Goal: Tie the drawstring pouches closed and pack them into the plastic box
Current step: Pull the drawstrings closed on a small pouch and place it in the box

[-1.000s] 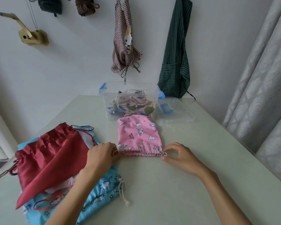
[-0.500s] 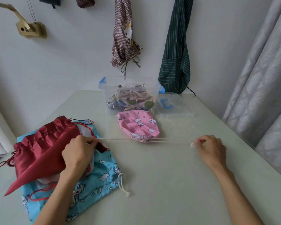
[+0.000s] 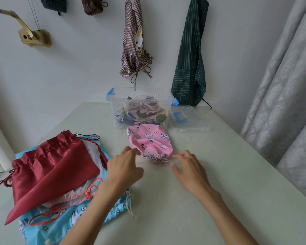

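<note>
Head view — pink pouch (image 3: 149,145) mouth nearward.

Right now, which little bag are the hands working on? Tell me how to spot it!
Find the clear plastic box with blue latches at the table's far side. Just in front of it lies a small pink cotton pouch with unicorns and clouds. Unlike the big red and blue bags at the left, its mouth is already cinched tight.

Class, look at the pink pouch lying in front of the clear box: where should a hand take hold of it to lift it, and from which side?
Pinch the pink pouch at its gathered neck, coming from the near side. The mouth is cinched into a narrow bunch that points toward the person, and the plastic box stands close behind the wide end.
</note>
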`<state>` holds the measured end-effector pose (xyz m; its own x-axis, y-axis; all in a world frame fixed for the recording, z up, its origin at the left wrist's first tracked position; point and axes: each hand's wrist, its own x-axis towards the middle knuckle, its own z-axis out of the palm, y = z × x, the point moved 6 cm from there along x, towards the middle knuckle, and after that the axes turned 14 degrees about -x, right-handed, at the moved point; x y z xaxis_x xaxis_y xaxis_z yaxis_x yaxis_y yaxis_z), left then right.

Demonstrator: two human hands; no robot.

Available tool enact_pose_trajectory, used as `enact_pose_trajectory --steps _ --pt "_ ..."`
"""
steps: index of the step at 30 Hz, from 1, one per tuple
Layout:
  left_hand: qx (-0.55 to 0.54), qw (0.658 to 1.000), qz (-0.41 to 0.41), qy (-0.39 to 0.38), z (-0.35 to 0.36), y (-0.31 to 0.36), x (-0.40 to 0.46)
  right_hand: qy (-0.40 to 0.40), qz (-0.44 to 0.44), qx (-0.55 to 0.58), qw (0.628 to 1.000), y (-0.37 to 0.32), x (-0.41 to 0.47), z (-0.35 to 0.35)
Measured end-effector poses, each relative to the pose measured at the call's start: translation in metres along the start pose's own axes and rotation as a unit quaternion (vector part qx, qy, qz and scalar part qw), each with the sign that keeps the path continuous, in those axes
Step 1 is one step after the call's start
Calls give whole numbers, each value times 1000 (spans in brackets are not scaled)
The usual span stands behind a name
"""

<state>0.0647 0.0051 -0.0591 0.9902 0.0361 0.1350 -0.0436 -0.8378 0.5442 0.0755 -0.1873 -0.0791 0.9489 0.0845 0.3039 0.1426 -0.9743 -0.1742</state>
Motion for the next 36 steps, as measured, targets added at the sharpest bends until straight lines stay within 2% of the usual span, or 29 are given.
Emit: enact_pose_trajectory --steps 2,4,8,13,17,20,23,28,32,36 --pt "-27 999 -14 -36 22 6 1 -16 -14 -9 1000 -7 1 10" --pt "-36 998 -17 -43 34 10 1 3 -12 -4 1000 -9 1 11" --pt "-7 998 32 -44 41 12 4 47 -28 65 996 -14 2 8" --pt "-53 995 85 14 40 8 8 46 5 200 979 -9 3 10" --pt "-98 985 116 80 22 -3 10 64 29 195 978 10 7 4" --pt "-54 984 148 89 17 -2 8 56 37 185 981 14 7 4" --pt "-7 989 120 86 15 -6 8 44 34 174 983 7 3 8" --pt "39 996 61 51 3 -13 9 43 32 173 983 4 1 4" --pt "-8 999 7 50 -9 -7 -5 29 42 186 981 4 0 4" --pt "-97 989 -18 -109 41 14 -19 6 34 175 984 -2 -5 7"
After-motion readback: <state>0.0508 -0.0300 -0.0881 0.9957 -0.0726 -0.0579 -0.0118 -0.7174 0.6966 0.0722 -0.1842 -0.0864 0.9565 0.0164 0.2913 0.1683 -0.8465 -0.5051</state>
